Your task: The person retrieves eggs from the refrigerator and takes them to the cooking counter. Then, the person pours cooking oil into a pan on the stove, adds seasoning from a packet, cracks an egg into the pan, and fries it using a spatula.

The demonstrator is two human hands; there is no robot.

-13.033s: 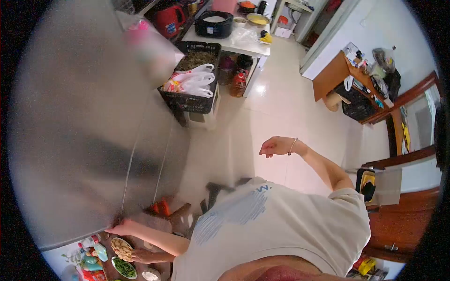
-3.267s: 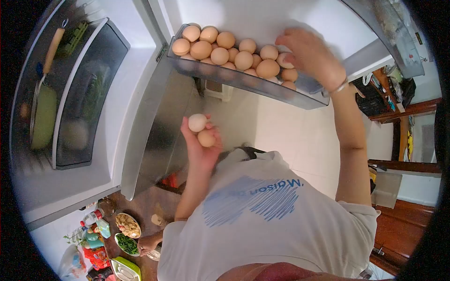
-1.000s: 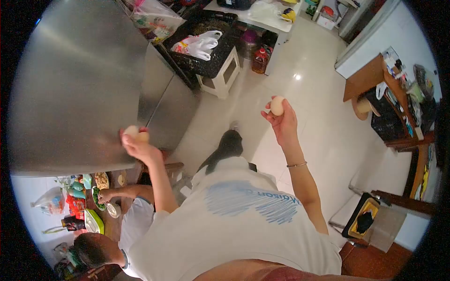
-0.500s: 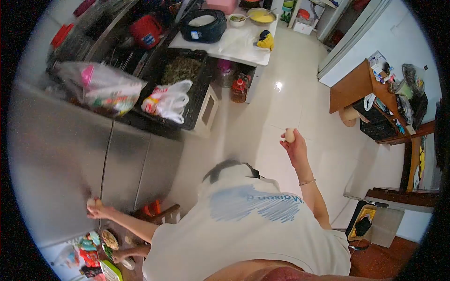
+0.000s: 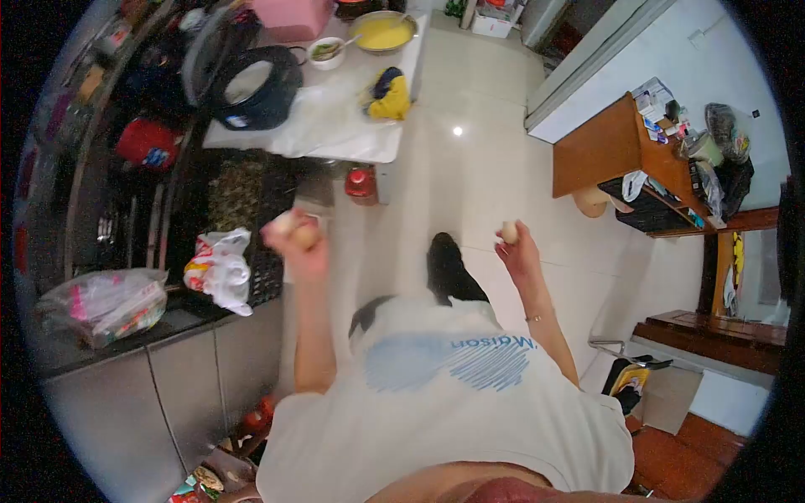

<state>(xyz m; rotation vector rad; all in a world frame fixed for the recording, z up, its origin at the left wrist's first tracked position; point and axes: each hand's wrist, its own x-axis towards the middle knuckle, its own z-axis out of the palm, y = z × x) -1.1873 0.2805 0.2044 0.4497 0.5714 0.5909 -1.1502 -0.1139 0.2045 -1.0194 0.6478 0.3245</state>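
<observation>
My left hand is raised in front of me, a little blurred, with its fingers closed around what look like two pale eggs. On the other side, my right hand grips one pale egg between thumb and fingers. Both hands are in the air over the floor, apart from each other. Beside my left hand lies a white plastic bag with red print on the dark counter.
A white-topped table ahead carries a black pot, a bowl of yellow liquid, a small white bowl and a yellow-and-navy cloth. A red-capped container stands below. A wooden cabinet is at right.
My left hand has swung from the far lower left, near the steel doors, to in front of me. The view has moved closer to the white-topped table. A foot now shows ahead.
</observation>
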